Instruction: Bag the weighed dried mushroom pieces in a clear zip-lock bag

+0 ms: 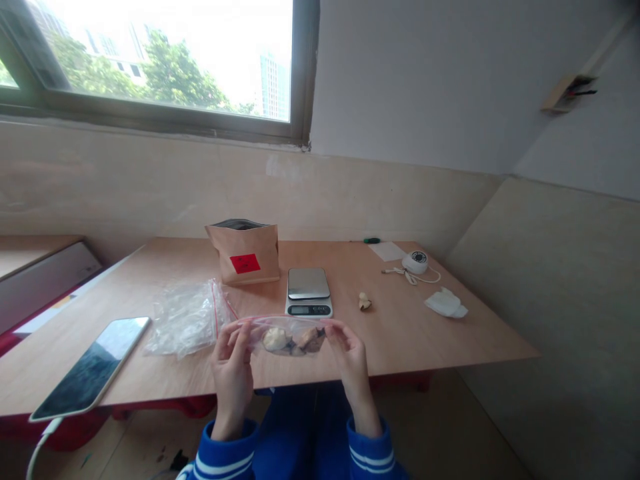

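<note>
Between my two hands a clear zip bag (pixel 293 350) is stretched out above the table's front edge. Pale and brown dried pieces (pixel 275 339) lie inside it; their exact kind I cannot tell. My left hand (pixel 234 363) pinches the bag's upper left corner. At the upper right corner, my right hand (pixel 351 360) grips it between thumb and fingers. Just behind the bag stands a small digital scale (pixel 309 285) with a bare metal plate. A small pale dried piece (pixel 365 302) rests on the table right of the scale.
A brown paper pouch (pixel 265 257) with a red label stands open behind. Several clear zip bags (pixel 185 317) and a charging phone (pixel 95 367) are on the left. Rightward lie a white dome camera (pixel 415 262), crumpled white tissue (pixel 446 303), paper (pixel 387 251) and a green-handled tool (pixel 371 241).
</note>
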A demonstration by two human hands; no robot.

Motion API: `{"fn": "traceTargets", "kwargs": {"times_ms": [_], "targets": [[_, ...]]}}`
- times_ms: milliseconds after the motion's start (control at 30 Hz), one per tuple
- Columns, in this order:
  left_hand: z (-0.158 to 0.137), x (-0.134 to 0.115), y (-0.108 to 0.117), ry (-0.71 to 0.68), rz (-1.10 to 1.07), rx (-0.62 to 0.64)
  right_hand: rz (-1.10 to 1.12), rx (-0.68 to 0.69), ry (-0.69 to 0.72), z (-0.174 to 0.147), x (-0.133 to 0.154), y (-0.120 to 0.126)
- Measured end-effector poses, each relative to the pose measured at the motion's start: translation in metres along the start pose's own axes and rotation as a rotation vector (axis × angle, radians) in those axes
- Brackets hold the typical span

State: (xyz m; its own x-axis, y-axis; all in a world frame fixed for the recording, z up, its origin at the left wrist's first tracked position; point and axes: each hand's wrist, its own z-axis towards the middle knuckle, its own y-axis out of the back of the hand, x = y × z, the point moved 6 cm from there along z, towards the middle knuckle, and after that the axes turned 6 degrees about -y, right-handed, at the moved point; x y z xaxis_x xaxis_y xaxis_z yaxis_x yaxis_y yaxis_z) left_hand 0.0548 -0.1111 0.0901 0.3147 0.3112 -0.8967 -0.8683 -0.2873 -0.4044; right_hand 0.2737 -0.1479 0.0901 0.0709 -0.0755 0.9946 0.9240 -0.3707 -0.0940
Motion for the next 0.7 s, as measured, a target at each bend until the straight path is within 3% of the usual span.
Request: {"fn": "traceTargets", "kwargs": {"times_ms": [300, 400, 600, 700], "targets": [[0.006, -0.002, 0.010, -0.051, 0.172, 0.075, -0.049, -0.084, 0.021, -0.003, 0.007, 0.010], [0.008, -0.004, 0.016, -0.075, 0.202, 0.044, -0.041, -0.095, 0.044, -0.004, 0.010, 0.014], [0.005, -0.005, 0.020, -0.097, 0.052, -0.157, -0.059, 0.167, 0.085, -0.005, 0.008, -0.003], [0.004, -0.005, 0.018, -0.096, -0.035, -0.213, -0.045, 0.203, 0.083, -0.005, 0.006, -0.008]]}}
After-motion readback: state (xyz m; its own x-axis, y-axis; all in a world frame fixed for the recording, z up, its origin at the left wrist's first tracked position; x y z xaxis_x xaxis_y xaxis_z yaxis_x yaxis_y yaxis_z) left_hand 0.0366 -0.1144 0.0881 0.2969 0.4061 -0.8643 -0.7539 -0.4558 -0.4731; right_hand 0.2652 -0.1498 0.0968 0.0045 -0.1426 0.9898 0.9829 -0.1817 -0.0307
